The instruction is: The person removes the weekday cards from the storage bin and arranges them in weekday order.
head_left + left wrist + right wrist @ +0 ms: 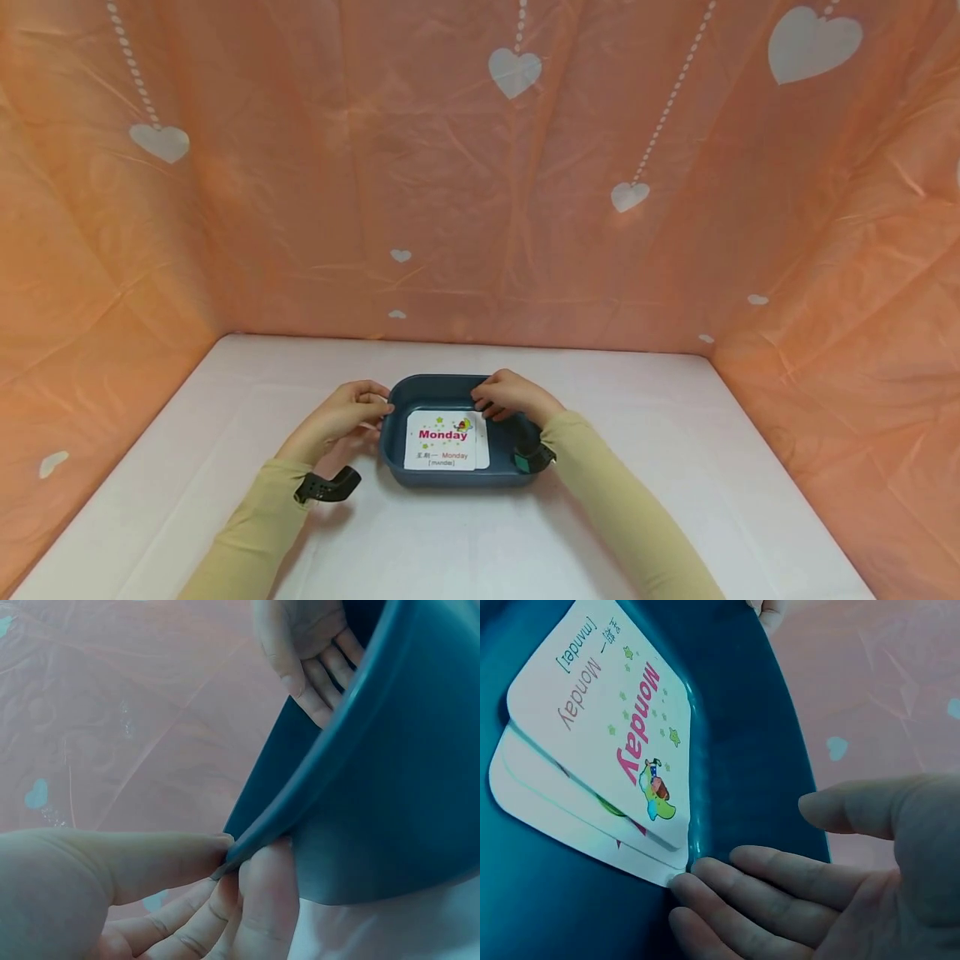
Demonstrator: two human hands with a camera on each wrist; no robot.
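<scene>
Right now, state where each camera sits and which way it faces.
Head: worn on the head, facing forward and down at the tray and cards; left hand, right hand and sleeves show.
Left wrist: worn there, facing the left hand pinching the tray; right hand beyond.
Right wrist: worn there, facing the right hand and cards; left hand partly shows.
Head and right wrist share the cards.
</scene>
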